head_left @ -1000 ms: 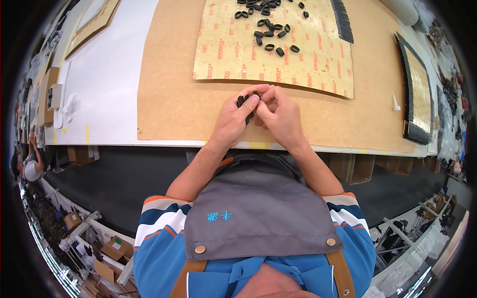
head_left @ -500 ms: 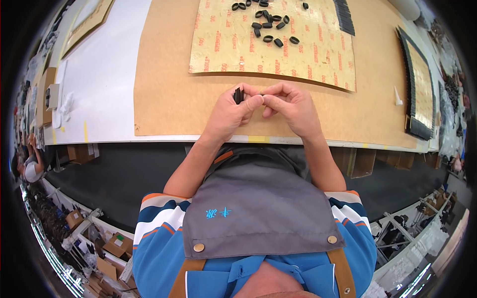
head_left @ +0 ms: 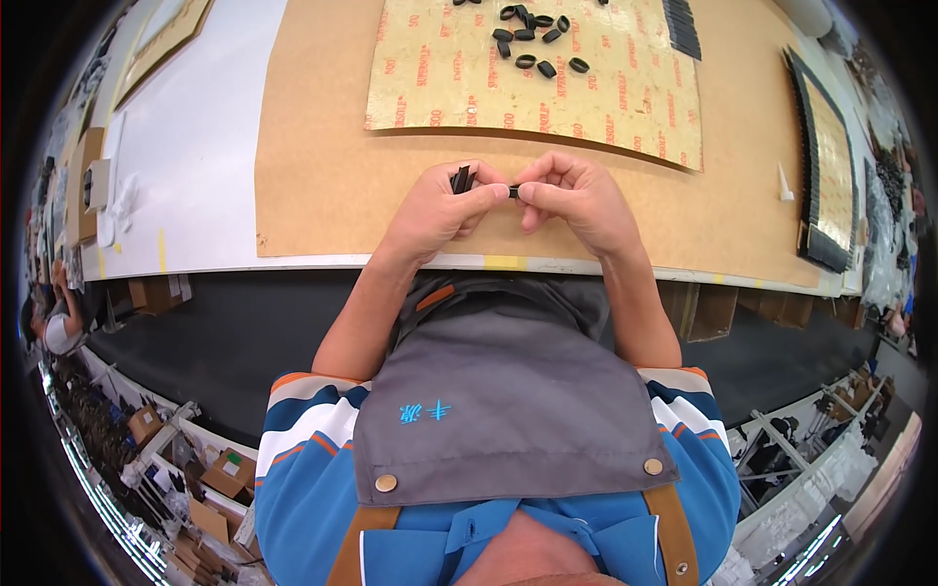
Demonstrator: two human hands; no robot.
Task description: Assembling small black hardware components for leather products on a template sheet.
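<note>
Black piece (head_left: 514,191): is sitting between left hand (head_left: 438,205) and right hand (head_left: 583,198), neither nearer; long axis is not showing clearly.
Left grip: is pinching left side, curled fingers also holding black strips (head_left: 462,180).
Right grip: is pinching right side, half-curled.

Bright light, glare on right-hand board (head_left: 828,161), bowed edges, black corners

2 hands (head_left: 430,209), 12+ blk rings (head_left: 525,34), 1 wht cone (head_left: 786,184), 2 bib studs (head_left: 386,482).
</note>
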